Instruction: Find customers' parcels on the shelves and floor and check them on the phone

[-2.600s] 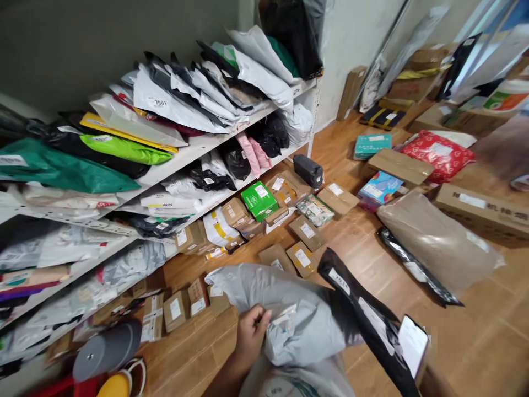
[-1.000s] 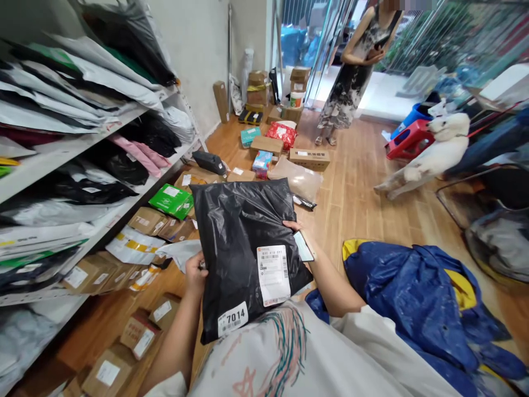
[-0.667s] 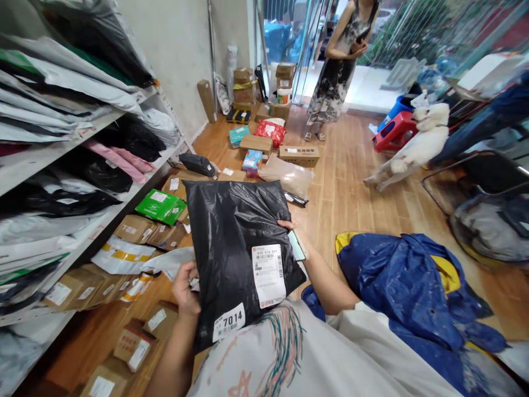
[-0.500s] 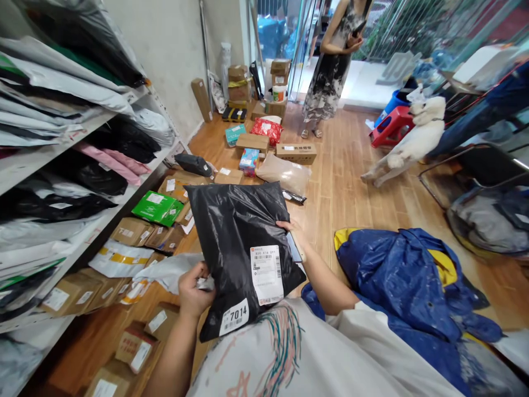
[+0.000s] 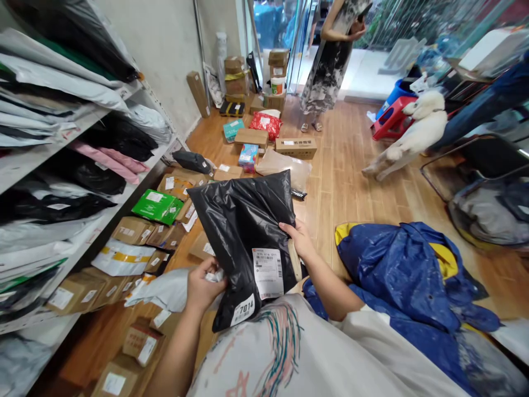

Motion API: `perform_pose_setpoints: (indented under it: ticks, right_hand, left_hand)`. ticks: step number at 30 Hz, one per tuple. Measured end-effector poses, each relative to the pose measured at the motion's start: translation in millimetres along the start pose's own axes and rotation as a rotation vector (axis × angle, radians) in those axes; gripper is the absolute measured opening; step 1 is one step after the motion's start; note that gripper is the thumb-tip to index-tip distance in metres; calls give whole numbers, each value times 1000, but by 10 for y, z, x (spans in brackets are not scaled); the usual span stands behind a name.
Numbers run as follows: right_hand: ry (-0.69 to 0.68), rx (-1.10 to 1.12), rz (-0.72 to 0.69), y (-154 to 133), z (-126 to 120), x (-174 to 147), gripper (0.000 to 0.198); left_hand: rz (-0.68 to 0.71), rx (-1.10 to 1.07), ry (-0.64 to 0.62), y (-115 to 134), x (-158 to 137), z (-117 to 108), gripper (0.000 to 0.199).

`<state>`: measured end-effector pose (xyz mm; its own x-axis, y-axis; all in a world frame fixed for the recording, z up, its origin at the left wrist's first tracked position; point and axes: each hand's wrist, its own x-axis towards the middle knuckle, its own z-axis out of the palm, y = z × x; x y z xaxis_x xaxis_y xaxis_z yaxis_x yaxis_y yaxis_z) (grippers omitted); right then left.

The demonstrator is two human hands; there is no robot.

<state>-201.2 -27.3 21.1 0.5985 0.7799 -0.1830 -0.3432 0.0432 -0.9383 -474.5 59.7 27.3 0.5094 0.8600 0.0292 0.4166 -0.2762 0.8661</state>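
Observation:
A black plastic mailer bag (image 5: 242,220) hangs tilted in front of my chest, with a white shipping label (image 5: 268,273) and a smaller sticker reading 7014 (image 5: 243,310). My right hand (image 5: 301,241) grips its right edge, thumb on top. A phone (image 5: 295,260), seen edge-on, is in that same hand against the bag. My left hand (image 5: 205,286) is closed around the crumpled end of a pale grey mailer bag (image 5: 169,289), whose body trails out to the left. The left fingers come close to the black bag's left edge; whether they touch it is unclear.
Shelves (image 5: 93,118) stacked with mailers stand at the left. Boxes (image 5: 134,230) and parcels lie on the wooden floor below. Blue waterproof fabric (image 5: 392,264) lies at right. A white dog (image 5: 413,135) stands by a red stool (image 5: 394,117). A person (image 5: 330,60) stands near the doorway.
The black bag has turned and tilted slightly, and its lower end has shifted right. My left hand has moved a little right. The phone has turned from flat to edge-on.

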Motion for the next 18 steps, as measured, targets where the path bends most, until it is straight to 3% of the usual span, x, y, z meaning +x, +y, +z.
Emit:
perform_pose_setpoints:
  ticks: [4, 6, 8, 10, 12, 13, 15, 17, 18]
  right_hand:
    - [-5, 63, 74, 82, -11, 14, 24]
    - [8, 87, 129, 149, -13, 50, 26]
    - [13, 95, 192, 210, -9, 99, 26]
    - [6, 100, 259, 252, -3, 148, 25]
    - [-2, 102, 308, 270, 4, 177, 24]
    - [-2, 102, 321, 271, 6, 180, 24]
    - [7, 102, 326, 264, 7, 161, 22]
    - [20, 100, 306, 246, 4, 122, 21]
    - [23, 98, 292, 229, -2, 103, 21]
  left_hand:
    - [64, 14, 128, -52, -34, 10, 7]
    - [83, 1, 234, -81, -55, -38, 23]
    - [141, 9, 288, -77, -65, -105, 51]
    - [304, 67, 310, -18, -47, -173, 70]
    - [547, 169, 324, 87, -4, -226, 70]
    - [653, 218, 287, 146, 22, -242, 65]
    - [791, 268, 87, 248, 67, -247, 51]
    - [839, 266, -119, 303, 87, -221, 44]
    - [845, 272, -144, 308, 86, -202, 44]
